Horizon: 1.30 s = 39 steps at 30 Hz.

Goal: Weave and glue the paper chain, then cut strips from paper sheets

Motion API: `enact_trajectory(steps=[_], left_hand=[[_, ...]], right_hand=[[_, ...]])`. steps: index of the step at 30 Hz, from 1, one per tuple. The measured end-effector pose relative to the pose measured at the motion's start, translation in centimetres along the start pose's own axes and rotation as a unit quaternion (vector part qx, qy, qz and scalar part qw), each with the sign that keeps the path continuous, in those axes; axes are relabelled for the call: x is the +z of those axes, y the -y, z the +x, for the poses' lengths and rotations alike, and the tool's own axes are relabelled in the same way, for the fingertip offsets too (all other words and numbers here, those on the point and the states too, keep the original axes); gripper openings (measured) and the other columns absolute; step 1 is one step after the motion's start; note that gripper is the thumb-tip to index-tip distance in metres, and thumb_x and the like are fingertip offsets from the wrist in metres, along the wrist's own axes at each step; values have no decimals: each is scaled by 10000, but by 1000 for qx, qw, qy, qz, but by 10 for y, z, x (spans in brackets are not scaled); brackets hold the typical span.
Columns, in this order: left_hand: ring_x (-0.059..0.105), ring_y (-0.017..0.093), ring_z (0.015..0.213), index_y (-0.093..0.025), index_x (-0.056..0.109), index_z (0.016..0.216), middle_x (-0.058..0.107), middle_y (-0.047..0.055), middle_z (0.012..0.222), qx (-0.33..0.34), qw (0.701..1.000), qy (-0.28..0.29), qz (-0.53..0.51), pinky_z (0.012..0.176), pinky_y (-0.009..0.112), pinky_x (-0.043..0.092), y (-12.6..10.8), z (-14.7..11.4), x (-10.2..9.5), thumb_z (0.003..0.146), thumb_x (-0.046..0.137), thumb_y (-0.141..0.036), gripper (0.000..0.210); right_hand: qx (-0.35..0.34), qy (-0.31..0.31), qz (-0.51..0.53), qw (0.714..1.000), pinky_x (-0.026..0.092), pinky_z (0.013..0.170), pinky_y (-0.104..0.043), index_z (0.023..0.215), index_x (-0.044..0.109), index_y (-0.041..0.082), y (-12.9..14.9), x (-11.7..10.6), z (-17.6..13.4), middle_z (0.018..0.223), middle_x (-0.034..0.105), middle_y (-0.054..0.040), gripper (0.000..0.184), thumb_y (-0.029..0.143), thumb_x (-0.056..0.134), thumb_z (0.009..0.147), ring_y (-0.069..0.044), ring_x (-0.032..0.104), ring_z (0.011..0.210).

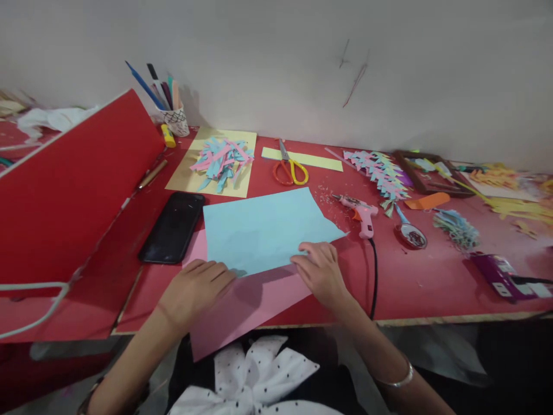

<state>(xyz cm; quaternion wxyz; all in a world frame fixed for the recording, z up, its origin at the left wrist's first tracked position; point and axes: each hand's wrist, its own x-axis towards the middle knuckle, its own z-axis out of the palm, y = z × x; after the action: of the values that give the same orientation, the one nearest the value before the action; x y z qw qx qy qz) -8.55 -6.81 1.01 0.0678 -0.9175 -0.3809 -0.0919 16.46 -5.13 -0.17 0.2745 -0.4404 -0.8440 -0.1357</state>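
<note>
A light-blue sheet of paper [259,230] lies in front of me, its right side ending in an uneven point. My left hand [199,288] is closed at its lower left edge, the thumb mostly hidden. At the lower right edge, my right hand [322,271] pinches the sheet between thumb and fingers. Beneath it is a pink sheet of paper [250,305], which sticks out past the table's front edge. A black phone [173,227] lies left of the blue sheet. To its right rests a pink glue gun [360,213] with a black cord.
Behind the sheets are scissors [290,167], a yellow strip [328,162] and cut paper strips [222,161] on a tan sheet. A raised red board [78,196] stands at left near a pen cup [176,121]. A paper garland [382,173] and a purple box [501,276] lie right.
</note>
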Motion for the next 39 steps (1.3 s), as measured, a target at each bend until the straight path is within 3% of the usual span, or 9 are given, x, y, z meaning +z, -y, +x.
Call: enact_trajectory(steps=[6, 10, 14, 18, 22, 24, 28, 33, 39], left_hand=[[564, 122, 643, -208, 555, 969, 645, -20, 742, 29, 984, -158, -73, 677, 287, 359, -31, 3, -22, 876, 249, -33, 365], [575, 104, 683, -197, 494, 1062, 650, -33, 791, 124, 972, -119, -161, 693, 258, 382, -59, 22, -22, 883, 303, -74, 289], [592, 128, 838, -218, 401, 1204, 646, -4, 1011, 121, 975, -28, -184, 744, 272, 429, -69, 36, -15, 856, 434, -155, 355], [579, 177, 946, -253, 353, 1272, 605, 27, 1135, 28, 990, 27, -139, 787, 312, 457, -55, 25, -5, 781, 567, -257, 536], [509, 259, 1087, -240, 373, 1297, 554, 93, 1207, -89, 995, -35, -30, 920, 413, 392, -32, -10, 20, 733, 572, -480, 644], [502, 277, 1095, -218, 401, 1293, 578, 116, 1164, -109, 991, -76, 18, 941, 438, 358, -23, -25, 33, 763, 489, -554, 634], [528, 273, 1060, -212, 429, 1288, 605, 115, 1135, -111, 992, -50, 38, 919, 464, 358, -12, -27, 45, 803, 366, -587, 616], [486, 246, 1147, -206, 468, 1253, 570, 98, 1216, -116, 993, 34, 5, 955, 433, 361, 2, -1, 29, 815, 422, -364, 468], [621, 223, 769, -135, 580, 1038, 647, 103, 874, -184, 979, 46, 70, 638, 334, 456, 22, 34, -13, 829, 304, -121, 347]], right_hand=[[180, -43, 64, 981, 320, 620, -264, 781, 650, 217, -10, -6, 18, 619, 546, -11, 239, 199, 425, 859, -139, 467, 611], [261, 31, 243, 934, 377, 609, -232, 743, 589, 186, -21, -1, 35, 690, 606, -4, 210, 230, 398, 817, -119, 532, 619], [344, 132, 320, 873, 406, 609, -226, 673, 550, 184, -31, 12, 43, 622, 572, 22, 69, 226, 504, 703, -118, 540, 614], [350, 170, 347, 853, 421, 647, -239, 720, 552, 180, -42, 20, 46, 659, 558, 24, 125, 136, 480, 629, -112, 538, 634], [353, 123, 348, 860, 417, 646, -243, 753, 532, 186, -59, 11, 49, 752, 566, 6, 138, 171, 446, 645, -106, 530, 650], [343, 102, 348, 867, 401, 596, -232, 755, 529, 192, -69, 4, 50, 768, 562, 5, 130, 213, 451, 654, -101, 512, 616], [333, 125, 352, 866, 303, 459, -206, 760, 529, 200, -81, -4, 46, 641, 491, 38, 147, 296, 449, 682, -72, 388, 456], [286, 205, 385, 853, 325, 495, -210, 754, 530, 190, -79, -2, 35, 679, 498, 26, 140, 287, 451, 692, -78, 401, 506], [264, 226, 416, 841, 371, 599, -219, 908, 493, 192, -72, 7, 24, 722, 474, 38, 221, 202, 464, 689, -81, 444, 585]])
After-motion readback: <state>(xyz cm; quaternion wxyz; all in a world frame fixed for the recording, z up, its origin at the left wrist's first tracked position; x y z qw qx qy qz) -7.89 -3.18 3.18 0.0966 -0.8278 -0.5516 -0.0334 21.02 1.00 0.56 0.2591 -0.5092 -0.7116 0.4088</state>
